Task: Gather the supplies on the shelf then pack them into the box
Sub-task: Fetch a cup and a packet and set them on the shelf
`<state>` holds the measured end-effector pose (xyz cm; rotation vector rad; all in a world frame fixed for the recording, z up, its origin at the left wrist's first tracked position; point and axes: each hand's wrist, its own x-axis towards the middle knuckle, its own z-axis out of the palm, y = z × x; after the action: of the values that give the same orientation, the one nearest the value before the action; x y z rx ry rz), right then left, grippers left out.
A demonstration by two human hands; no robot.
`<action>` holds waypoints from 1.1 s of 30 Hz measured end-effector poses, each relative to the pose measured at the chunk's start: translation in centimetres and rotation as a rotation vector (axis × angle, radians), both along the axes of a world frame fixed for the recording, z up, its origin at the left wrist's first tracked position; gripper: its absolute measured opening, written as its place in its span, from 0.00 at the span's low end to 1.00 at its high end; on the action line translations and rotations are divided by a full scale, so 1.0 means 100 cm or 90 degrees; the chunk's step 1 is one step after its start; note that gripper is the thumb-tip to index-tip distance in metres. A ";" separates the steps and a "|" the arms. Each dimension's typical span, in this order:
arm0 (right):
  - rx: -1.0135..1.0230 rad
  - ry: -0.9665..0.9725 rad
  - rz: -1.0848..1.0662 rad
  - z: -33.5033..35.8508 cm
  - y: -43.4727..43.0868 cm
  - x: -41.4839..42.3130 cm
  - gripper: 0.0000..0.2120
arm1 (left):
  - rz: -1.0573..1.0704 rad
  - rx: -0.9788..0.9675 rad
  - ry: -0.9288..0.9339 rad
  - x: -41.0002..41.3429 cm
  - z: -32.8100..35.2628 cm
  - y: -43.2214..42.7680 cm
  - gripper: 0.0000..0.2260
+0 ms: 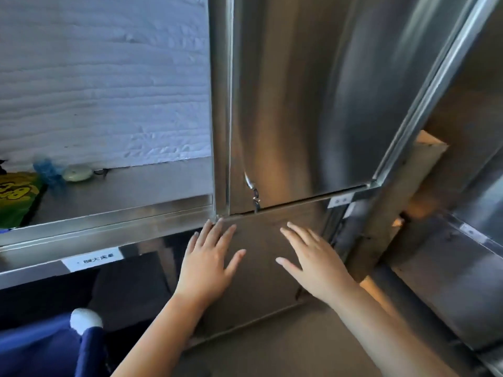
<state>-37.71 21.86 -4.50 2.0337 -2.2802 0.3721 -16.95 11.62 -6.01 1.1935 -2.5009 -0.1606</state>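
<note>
Both my hands are stretched out flat with straight, spread fingers over a brown cardboard surface (261,257) below the steel frame. My left hand (209,257) is at the left, its fingertips near the frame's corner. My right hand (313,262) is at the right. Neither holds anything. On the steel shelf (122,194) at the far left lie a green and yellow packet (13,197), a crumpled blue item (50,172) and a pale round object (77,173). Whether the cardboard is the box's flap I cannot tell.
A tall stainless steel panel (313,104) rises straight ahead, with a small latch (255,197) at its lower edge. A white textured wall (103,77) backs the shelf. A white label (94,260) is on the shelf's front rail. Blue fabric (49,346) fills the lower left.
</note>
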 end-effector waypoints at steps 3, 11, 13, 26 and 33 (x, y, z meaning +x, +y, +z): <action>-0.052 0.007 -0.131 0.019 0.073 -0.036 0.32 | -0.130 -0.049 0.018 -0.054 0.031 0.045 0.28; -0.203 0.023 -0.437 0.057 0.226 -0.114 0.38 | -0.408 -0.114 0.031 -0.194 0.084 0.145 0.26; -0.211 0.040 -0.501 0.059 0.254 -0.133 0.39 | -0.457 -0.112 0.051 -0.229 0.088 0.164 0.28; -0.198 0.055 -0.782 0.073 0.358 -0.315 0.41 | -0.712 -0.120 0.087 -0.503 0.096 0.237 0.28; -0.240 0.025 -0.875 0.060 0.395 -0.402 0.41 | -0.818 -0.102 0.078 -0.630 0.085 0.286 0.29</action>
<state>-77.95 61.38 1.46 0.0818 -2.6303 0.5167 -79.94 40.27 2.52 -0.5898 -2.6710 -0.3157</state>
